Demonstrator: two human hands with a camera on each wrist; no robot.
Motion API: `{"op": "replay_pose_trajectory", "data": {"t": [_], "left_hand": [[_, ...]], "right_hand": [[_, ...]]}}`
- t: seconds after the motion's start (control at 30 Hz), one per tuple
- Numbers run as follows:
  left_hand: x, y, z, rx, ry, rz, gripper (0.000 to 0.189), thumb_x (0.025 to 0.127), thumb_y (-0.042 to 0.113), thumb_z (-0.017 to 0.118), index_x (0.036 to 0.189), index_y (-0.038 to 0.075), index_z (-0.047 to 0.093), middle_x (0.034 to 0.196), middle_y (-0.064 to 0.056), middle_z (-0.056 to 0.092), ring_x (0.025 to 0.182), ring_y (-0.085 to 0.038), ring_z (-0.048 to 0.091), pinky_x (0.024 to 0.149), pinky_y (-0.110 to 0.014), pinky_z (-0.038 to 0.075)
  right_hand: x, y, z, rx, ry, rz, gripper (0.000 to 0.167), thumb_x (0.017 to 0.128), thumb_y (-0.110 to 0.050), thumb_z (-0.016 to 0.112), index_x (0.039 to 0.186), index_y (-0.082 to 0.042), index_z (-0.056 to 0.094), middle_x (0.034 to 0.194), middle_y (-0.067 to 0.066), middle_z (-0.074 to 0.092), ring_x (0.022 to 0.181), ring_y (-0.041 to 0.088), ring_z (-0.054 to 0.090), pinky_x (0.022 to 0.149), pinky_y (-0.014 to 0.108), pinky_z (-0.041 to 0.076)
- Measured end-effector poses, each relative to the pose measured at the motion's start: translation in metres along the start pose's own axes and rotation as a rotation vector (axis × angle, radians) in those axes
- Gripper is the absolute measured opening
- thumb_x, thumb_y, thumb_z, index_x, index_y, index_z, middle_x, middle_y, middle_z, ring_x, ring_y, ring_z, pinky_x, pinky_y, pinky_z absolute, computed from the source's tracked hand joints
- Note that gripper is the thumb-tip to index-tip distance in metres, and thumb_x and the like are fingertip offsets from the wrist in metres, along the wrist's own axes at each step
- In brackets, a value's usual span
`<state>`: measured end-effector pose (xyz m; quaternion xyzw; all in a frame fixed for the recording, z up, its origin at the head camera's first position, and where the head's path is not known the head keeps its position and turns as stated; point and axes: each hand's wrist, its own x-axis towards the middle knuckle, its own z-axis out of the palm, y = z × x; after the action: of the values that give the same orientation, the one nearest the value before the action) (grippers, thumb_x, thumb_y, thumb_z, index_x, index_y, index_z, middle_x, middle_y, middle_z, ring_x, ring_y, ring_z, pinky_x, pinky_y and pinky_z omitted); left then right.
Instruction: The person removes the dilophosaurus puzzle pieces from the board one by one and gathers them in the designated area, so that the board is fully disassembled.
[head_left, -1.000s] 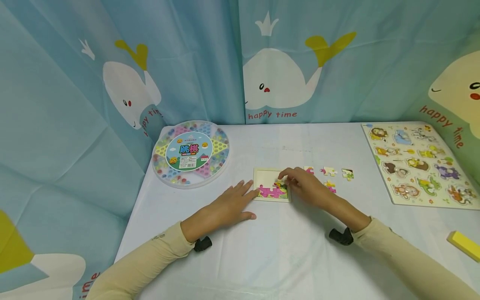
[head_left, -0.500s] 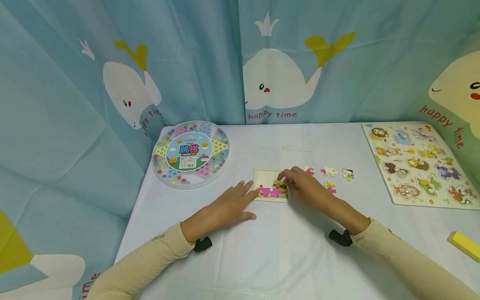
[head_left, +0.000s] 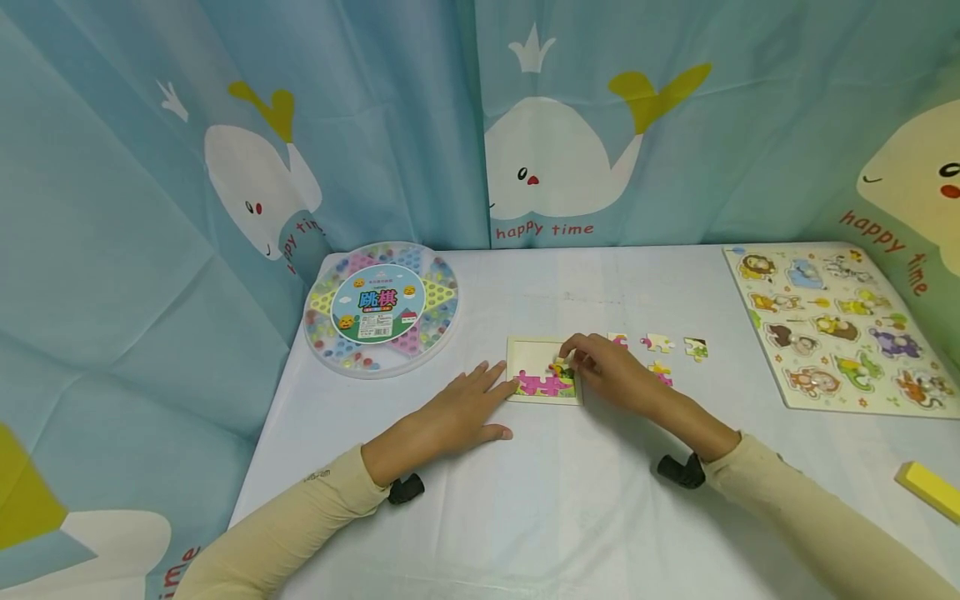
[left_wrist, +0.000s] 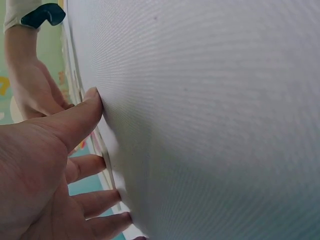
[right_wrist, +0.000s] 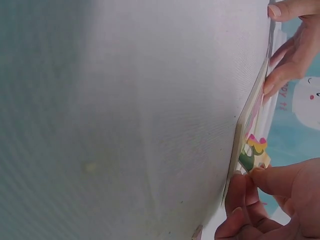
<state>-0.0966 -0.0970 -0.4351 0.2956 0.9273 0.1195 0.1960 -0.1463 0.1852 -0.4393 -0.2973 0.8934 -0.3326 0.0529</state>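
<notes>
A small wooden puzzle tray (head_left: pixel 529 354) lies mid-table, with joined pink pieces (head_left: pixel 538 385) along its lower part. My left hand (head_left: pixel 459 413) lies palm down with fingers spread, and its fingertips touch the tray's left edge. Over the tray's right side, my right hand (head_left: pixel 617 377) pinches a jigsaw piece with a green, yellow and pink print (right_wrist: pixel 247 159) between thumb and fingers. In the right wrist view that piece is tilted up from the tray, its far part hidden by the thumb. The left wrist view shows the left thumb (left_wrist: pixel 82 117) and fingers against the white cloth.
Several loose jigsaw pieces (head_left: pixel 660 342) lie right of the tray. A round Chinese checkers box (head_left: pixel 442 333) stands at the back left. An animal peg puzzle board (head_left: pixel 840 400) is at the right, with a yellow block (head_left: pixel 928 492) nearer. Whale-print curtains (head_left: pixel 420 167) enclose the table.
My right hand shifts very slightly over the tray, and the pinched jigsaw piece changes its tilt a little. My left hand stays in place.
</notes>
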Motion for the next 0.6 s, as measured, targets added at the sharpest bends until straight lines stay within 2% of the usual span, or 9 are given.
{"op": "replay_pose_trajectory", "data": {"t": [0.37, 0.53, 0.6], "left_hand": [[0.0, 0.001, 0.0, 0.001, 0.004, -0.008, 0.077, 0.103, 0.051, 0.064, 0.166, 0.018, 0.036, 0.176, -0.012, 0.018, 0.163, -0.036, 0.017, 0.129, -0.055, 0.024], [0.0, 0.001, 0.0, 0.001, 0.002, -0.009, 0.077, 0.103, 0.051, 0.064, 0.166, 0.018, 0.036, 0.176, -0.012, 0.019, 0.163, -0.036, 0.017, 0.129, -0.055, 0.024], [0.0, 0.001, -0.001, -0.001, 0.001, -0.008, 0.077, 0.103, 0.05, 0.064, 0.166, 0.017, 0.036, 0.176, -0.012, 0.019, 0.163, -0.036, 0.017, 0.129, -0.055, 0.024]], "right_hand": [[0.001, 0.002, -0.006, 0.04, -0.019, 0.073, 0.023, 0.1, 0.008, 0.061, 0.119, -0.006, 0.066, 0.106, 0.011, 0.072, 0.094, 0.026, 0.068, 0.086, 0.046, 0.057], [0.0, 0.002, -0.018, 0.032, -0.01, 0.137, 0.022, 0.102, 0.004, 0.061, 0.122, -0.006, 0.066, 0.11, 0.013, 0.072, 0.098, 0.028, 0.069, 0.087, 0.045, 0.057], [-0.001, 0.002, -0.026, 0.037, -0.004, 0.156, 0.022, 0.103, 0.003, 0.061, 0.122, -0.006, 0.065, 0.111, 0.014, 0.071, 0.098, 0.029, 0.069, 0.08, 0.04, 0.058]]}}
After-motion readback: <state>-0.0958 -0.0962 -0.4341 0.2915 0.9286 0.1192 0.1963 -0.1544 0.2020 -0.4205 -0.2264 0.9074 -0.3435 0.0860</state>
